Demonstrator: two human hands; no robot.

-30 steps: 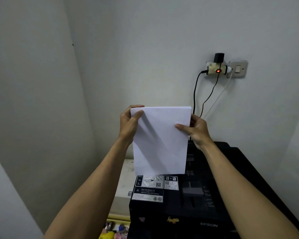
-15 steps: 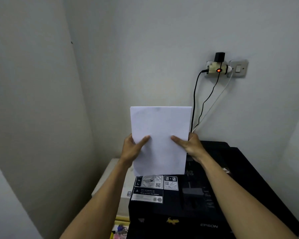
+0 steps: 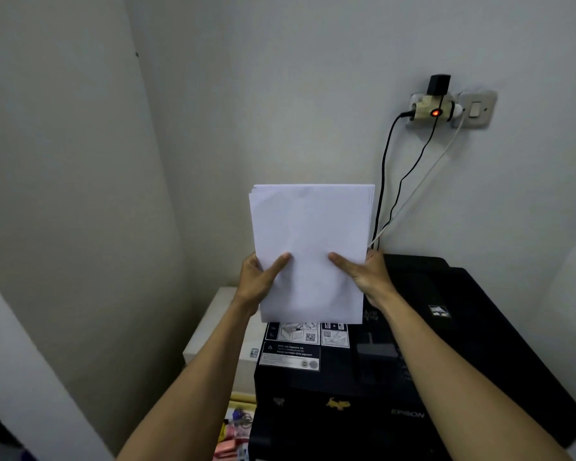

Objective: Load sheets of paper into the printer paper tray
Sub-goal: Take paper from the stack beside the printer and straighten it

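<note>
Fingers (image 3: 275,266) of both hands pinch paper stack (image 3: 310,234) upright above printer (image 3: 413,344), side edges.

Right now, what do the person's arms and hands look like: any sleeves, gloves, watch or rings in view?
Both forearms are bare up to the bottom edge of the picture, with no sleeve showing. The left hand and right hand are ungloved. No watch, bracelet or band shows at either wrist, and no ring is visible on the fingers that show; some fingers are hidden behind the paper.
</note>
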